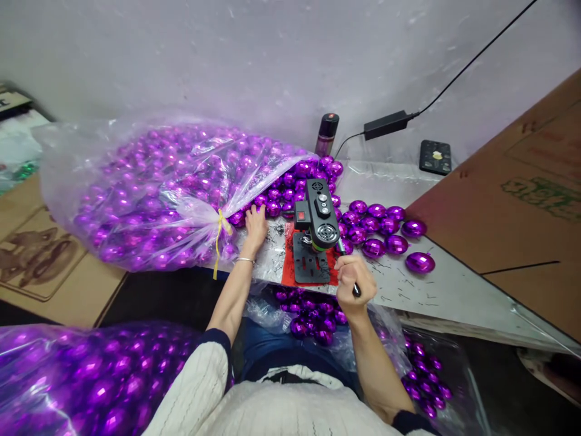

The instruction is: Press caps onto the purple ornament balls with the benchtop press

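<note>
1. Right hand (354,280) at the table's (454,290) near edge, fingers closed round the lever (340,246) of a black machine (318,221).
2. Left hand (256,225), fingers spread open, touches shiny purple baubles (290,181) beside the tied bag (149,188).
3. Bare tabletop lies right of the machine.

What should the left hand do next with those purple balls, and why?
Probably the left hand should pick up one purple ball and carry it to the black machine. It rests open on those balls, while the right hand is shut on the machine's handle.
</note>
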Demonstrator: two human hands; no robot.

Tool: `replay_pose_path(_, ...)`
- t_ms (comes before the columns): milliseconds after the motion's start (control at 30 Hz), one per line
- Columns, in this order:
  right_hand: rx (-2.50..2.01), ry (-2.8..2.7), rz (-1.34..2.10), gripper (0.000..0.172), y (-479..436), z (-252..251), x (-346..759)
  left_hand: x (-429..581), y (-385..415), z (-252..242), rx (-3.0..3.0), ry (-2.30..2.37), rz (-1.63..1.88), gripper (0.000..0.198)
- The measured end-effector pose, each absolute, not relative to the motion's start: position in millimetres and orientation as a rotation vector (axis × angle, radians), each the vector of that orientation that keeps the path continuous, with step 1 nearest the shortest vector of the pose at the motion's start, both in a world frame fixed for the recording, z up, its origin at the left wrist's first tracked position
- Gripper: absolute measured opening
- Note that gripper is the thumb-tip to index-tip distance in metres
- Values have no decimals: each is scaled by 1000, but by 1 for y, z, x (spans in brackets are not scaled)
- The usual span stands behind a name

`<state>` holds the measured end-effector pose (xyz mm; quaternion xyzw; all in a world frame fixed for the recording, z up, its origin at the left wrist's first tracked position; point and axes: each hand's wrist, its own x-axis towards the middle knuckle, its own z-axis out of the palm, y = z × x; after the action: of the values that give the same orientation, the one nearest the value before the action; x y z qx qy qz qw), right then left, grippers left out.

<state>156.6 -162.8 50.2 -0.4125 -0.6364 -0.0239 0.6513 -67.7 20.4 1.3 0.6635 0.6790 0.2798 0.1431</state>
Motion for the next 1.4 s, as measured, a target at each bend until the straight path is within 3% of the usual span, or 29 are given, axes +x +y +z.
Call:
replay_pose_path(200, -946, -1444, -40, 32, -164, 49, 157, -68, -23, -2, 1290, 1634, 1147, 70)
replay_pose_path(433, -961, -1439, -43, 33, -164, 52, 156, -47, -109, -24, 887, 1137, 1145, 53)
replay_pose_path(533, -973, -1450, -57, 33, -165, 55, 156, -40, -126, -32, 929, 1107, 1049, 53)
replay_pose_path(700, -969, -1449, -62, 33, -165, 55, 156, -23, -129, -41, 1170, 1278, 1018, 71)
replay_pose_path(1033, -979, -1481, -69, 29, -166, 58, 156, -4, -113, -36, 1905, 1408, 991, 57)
replay_pose_path(1400, -968, -1510, -61, 29, -167, 59, 157, 3, -109, -48, 1809, 1364, 1065, 65)
